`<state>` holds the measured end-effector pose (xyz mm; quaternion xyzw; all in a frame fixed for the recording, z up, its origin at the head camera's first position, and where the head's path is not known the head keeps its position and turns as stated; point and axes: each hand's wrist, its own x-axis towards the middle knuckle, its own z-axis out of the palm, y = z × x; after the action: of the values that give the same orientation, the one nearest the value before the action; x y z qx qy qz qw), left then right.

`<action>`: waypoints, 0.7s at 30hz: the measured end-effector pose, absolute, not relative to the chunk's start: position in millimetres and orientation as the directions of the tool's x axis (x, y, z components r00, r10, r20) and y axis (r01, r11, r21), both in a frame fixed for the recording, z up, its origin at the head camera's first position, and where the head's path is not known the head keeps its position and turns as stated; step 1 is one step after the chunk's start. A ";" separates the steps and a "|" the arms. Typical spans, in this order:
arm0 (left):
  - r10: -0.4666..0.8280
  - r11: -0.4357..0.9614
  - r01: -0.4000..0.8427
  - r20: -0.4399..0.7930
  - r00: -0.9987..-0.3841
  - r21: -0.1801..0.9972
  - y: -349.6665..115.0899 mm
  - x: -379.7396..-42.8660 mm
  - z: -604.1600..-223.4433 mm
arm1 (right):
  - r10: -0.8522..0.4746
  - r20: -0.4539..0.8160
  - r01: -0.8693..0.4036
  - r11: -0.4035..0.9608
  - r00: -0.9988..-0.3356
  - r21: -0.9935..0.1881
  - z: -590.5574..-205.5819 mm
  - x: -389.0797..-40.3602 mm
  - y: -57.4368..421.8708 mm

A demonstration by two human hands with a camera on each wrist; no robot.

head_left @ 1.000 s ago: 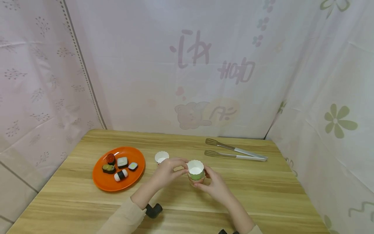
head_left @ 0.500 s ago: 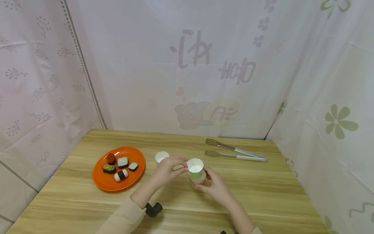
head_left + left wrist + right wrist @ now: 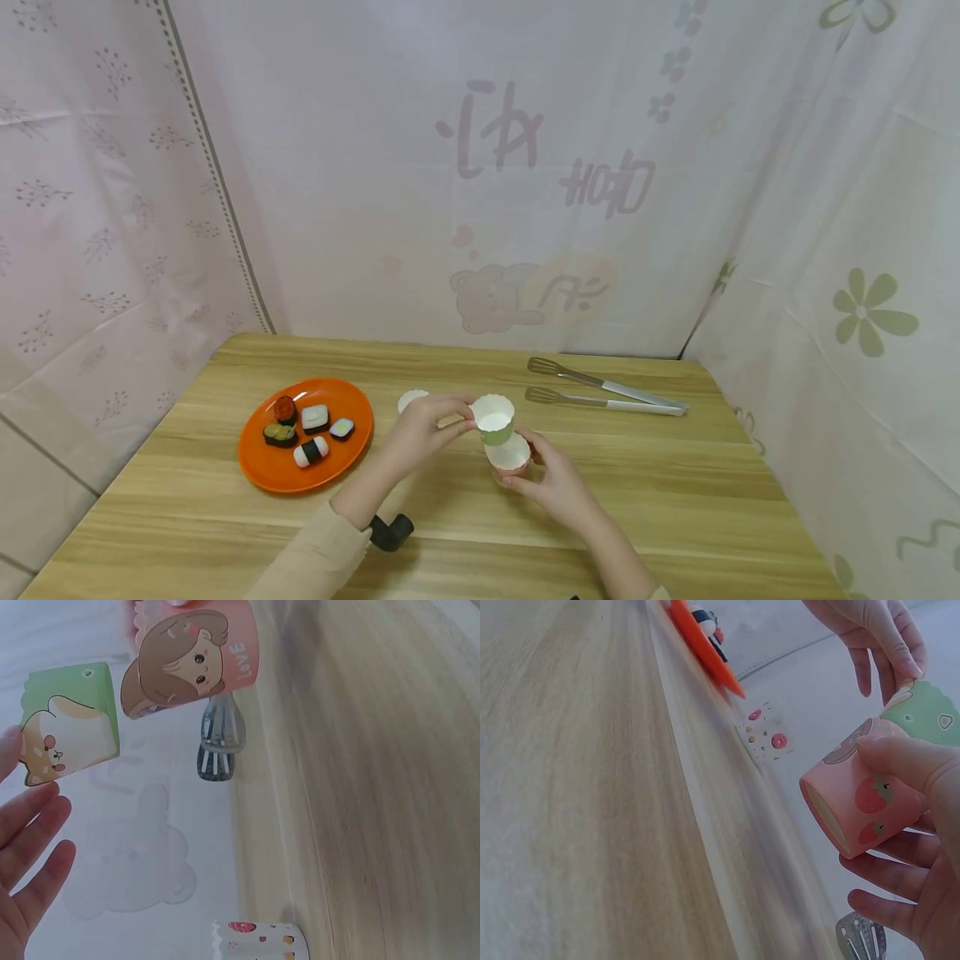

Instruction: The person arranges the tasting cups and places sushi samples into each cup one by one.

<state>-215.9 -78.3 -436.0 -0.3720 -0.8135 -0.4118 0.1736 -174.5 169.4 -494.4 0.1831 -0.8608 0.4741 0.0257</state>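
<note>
My left hand (image 3: 420, 435) pinches a green paper cupcake cup (image 3: 496, 437) by its rim, thumb on one side and fingers on the other. A cartoon animal on the green cup shows in the left wrist view. My right hand (image 3: 553, 482) holds a pink paper cupcake cup (image 3: 855, 799) between thumb and fingers, its white inside facing up. Strawberries, a cartoon girl and the word LOVE are printed on it. The green cup hangs just above and behind the pink cup's opening, overlapping it in the head view. Both cups are raised off the table.
A white patterned paper cup (image 3: 262, 945) stands on the wooden table (image 3: 675, 500), partly hidden behind my left hand in the head view. On the left, an orange plate (image 3: 262, 468) bears several sushi pieces (image 3: 311, 451). Metal tongs (image 3: 600, 402) with slotted ends lie at the back right.
The green cup sat inside the pink cup a second ago. My left hand has lifted it up and out, slightly leftward; the right hand has kept the pink cup nearly still.
</note>
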 end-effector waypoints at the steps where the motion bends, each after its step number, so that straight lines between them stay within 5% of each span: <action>1: 0.458 0.389 0.748 0.591 -0.664 0.538 -78.9 -216.6 -436.1 | -0.291 0.224 -0.345 0.482 -0.930 -0.805 -494.5 -174.5 169.4; 21: 0.407 0.463 0.676 0.541 -0.736 0.573 -88.0 -229.5 -447.2 | -0.260 0.228 -0.332 0.495 -0.938 -0.803 -495.1 -174.1 170.4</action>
<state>-229.5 -88.0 -447.2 -0.3228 -0.8389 -0.4056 0.1661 -174.1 170.4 -495.1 0.1712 -0.8638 0.4724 0.0382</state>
